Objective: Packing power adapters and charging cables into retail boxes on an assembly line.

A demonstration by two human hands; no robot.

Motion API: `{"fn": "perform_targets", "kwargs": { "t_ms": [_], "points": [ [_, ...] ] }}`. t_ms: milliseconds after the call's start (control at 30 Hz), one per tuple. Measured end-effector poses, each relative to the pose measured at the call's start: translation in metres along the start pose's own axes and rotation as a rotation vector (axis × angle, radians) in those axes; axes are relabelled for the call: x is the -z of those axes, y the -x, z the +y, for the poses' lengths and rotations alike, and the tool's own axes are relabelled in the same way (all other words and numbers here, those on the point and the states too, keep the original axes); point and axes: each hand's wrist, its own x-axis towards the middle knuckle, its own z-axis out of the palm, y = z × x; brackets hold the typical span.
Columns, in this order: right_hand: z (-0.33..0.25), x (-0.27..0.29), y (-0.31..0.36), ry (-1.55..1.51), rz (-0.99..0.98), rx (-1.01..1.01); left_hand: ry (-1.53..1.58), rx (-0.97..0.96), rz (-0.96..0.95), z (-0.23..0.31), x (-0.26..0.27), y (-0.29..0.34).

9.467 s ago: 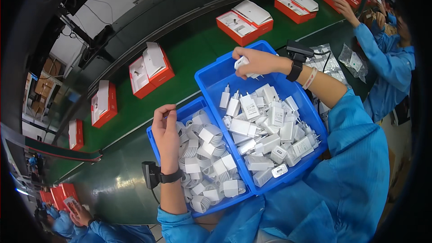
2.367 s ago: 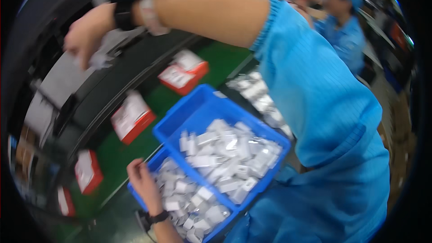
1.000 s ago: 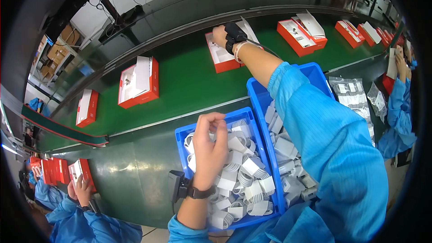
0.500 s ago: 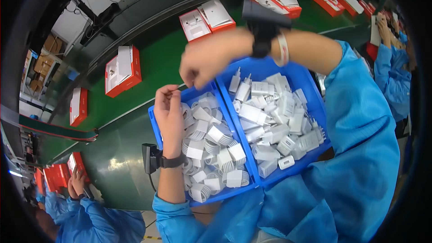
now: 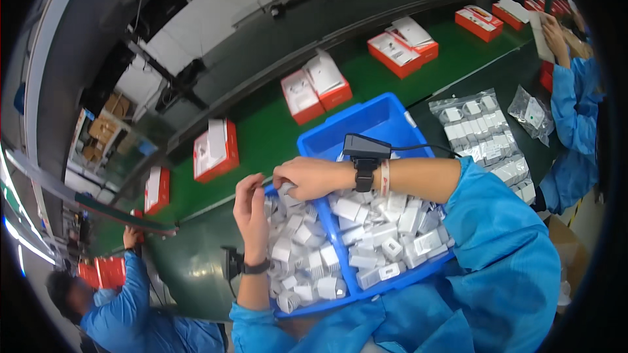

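My left hand (image 5: pixel 251 212) is raised at the left rim of a blue divided bin (image 5: pixel 348 274). Its fingers are bent but apart, with nothing visible in them. Close beside its fingertips is my right hand (image 5: pixel 313 178), reaching across the bin with fingers curled down. A white patch shows between its fingers and thumb, and I cannot tell if it is held or lies behind. Coiled white charging cables (image 5: pixel 307 235) with paper bands fill the bin's left compartment. White plug chargers (image 5: pixel 392 248) are heaped in the right one, partly hidden by my right forearm.
A green conveyor (image 5: pixel 261 134) runs behind the bin, carrying open red-and-white boxes (image 5: pixel 304 98). Bagged white chargers (image 5: pixel 481 127) and a clear plastic bag (image 5: pixel 531 114) lie to the right. Blue-sleeved people work at far left (image 5: pixel 124 301) and far right (image 5: pixel 569 104). A black cable trails from my right wrist device.
My right hand has come down and now lies lower over the cable compartment. The view has shifted, bringing the bagged chargers into sight. The person at left has reached toward the conveyor.
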Motion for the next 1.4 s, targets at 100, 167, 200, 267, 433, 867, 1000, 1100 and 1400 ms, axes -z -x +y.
{"fn": "perform_targets", "kwargs": {
  "t_ms": [100, 167, 200, 267, 433, 867, 1000, 1100, 1400],
  "points": [
    [0.001, 0.028, -0.005, -0.163, 0.069, 0.074, -0.104, 0.132, -0.015, 0.020, -0.012, -0.007],
    [0.001, 0.041, -0.003, -0.186, 0.106, 0.080, 0.243, 0.386, -0.162, 0.009, -0.013, -0.025],
    [0.002, 0.042, -0.005, -0.215, 0.134, 0.122, 0.433, 0.504, -0.275, 0.004, -0.010, -0.028],
    [-0.002, 0.046, -0.006, -0.185, 0.170, 0.080, 0.631, 0.628, -0.395, -0.010, -0.008, -0.032],
    [0.002, 0.026, -0.006, 0.227, 0.411, 0.288, 0.834, 0.451, -0.163, -0.024, -0.017, -0.030],
    [0.006, 0.037, -0.009, 0.301, 0.172, 0.244, 0.606, 0.503, -0.198, -0.029, -0.030, -0.016],
    [0.024, 0.088, -0.024, 0.429, 0.232, 0.142, 0.401, 0.349, -0.119, -0.027, -0.029, -0.011],
    [0.091, 0.149, -0.040, 0.689, 0.125, -0.097, 0.290, 0.267, -0.156, -0.011, -0.030, -0.012],
    [0.188, 0.180, -0.079, 0.768, -0.255, -0.420, 0.303, 0.255, -0.134, -0.017, -0.018, -0.015]
  ]
}}
